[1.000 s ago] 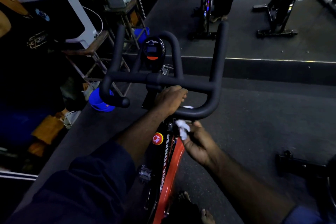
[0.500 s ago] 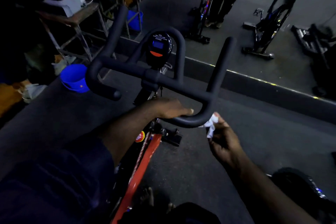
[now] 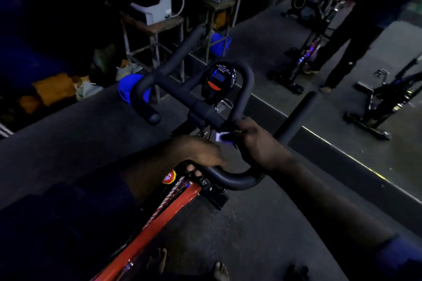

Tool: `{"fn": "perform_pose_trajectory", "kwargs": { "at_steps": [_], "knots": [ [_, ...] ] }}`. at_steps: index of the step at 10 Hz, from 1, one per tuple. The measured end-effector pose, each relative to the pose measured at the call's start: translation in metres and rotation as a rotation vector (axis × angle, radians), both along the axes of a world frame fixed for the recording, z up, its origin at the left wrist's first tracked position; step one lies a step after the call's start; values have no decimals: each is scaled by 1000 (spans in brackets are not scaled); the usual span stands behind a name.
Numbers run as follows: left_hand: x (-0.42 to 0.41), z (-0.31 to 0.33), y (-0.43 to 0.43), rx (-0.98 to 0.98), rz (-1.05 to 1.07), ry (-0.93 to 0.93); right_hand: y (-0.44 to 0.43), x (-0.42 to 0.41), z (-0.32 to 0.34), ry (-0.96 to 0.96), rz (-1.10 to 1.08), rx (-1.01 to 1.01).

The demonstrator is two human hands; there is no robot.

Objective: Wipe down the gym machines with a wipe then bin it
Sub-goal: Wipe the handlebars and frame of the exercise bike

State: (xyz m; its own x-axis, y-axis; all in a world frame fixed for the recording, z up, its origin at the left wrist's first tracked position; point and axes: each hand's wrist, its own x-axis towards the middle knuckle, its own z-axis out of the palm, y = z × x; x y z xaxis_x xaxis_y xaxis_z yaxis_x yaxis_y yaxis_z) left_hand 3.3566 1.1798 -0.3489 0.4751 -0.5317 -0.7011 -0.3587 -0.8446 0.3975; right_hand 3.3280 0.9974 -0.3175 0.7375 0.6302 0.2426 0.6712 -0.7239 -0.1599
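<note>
**Wipe on the crossbar, both hands on the bike**

The wipe (image 3: pixel 222 137) is a small white wad with only a corner showing. It is held against the black handlebar (image 3: pixel 233 181) where the crossbar meets the right leg of the centre loop. The right hand (image 3: pixel 260 143) has its fingers curled over the wad and the bar. Motion blur there hides exactly how the fingers lie.

The left hand (image 3: pixel 201 153) clasps the near curved end of the same handlebar, with fingertips (image 3: pixel 193 170) wrapped under the tube and showing below it. The hands are just beside each other, with the wipe between them.

The handlebar sits on an exercise bike (image 3: pixel 164 214) whose red frame slants down to the lower left. A round red-and-yellow sticker (image 3: pixel 169 177) is on the frame just under the left hand. The console (image 3: pixel 219 78), with a small blue-lit screen and an orange button, stands inside the loop beyond the hands.

Further out:
- A blue bucket (image 3: pixel 124 91) sits behind the handlebar's left horn.
- A second blue bucket (image 3: pixel 220 44) is farther back, beside a metal stand (image 3: pixel 157 29) carrying a white unit.
- Other bikes (image 3: pixel 376 102) stand well apart to the right, past a floor step with a pale edge strip (image 3: pixel 342 155).
- A person (image 3: pixel 347 36) stands by one of those bikes.
- The wearer's bare feet (image 3: pixel 157 258) show at the bottom edge on the dark floor.
</note>
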Motion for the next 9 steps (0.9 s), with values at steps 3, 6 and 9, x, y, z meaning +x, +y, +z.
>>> {"fn": "perform_pose_trajectory", "kwargs": {
  "at_steps": [3, 6, 9],
  "knots": [
    [-21, 0, -9, 37, 416, -308, 11, 39, 31, 79, 169, 3],
    [-23, 2, -12, 34, 668, -561, -22, 30, 17, 87, 264, -108],
    [-37, -20, -2, -403, 676, -1132, -22, 16, -5, -23, 251, -82]
  ]
}}
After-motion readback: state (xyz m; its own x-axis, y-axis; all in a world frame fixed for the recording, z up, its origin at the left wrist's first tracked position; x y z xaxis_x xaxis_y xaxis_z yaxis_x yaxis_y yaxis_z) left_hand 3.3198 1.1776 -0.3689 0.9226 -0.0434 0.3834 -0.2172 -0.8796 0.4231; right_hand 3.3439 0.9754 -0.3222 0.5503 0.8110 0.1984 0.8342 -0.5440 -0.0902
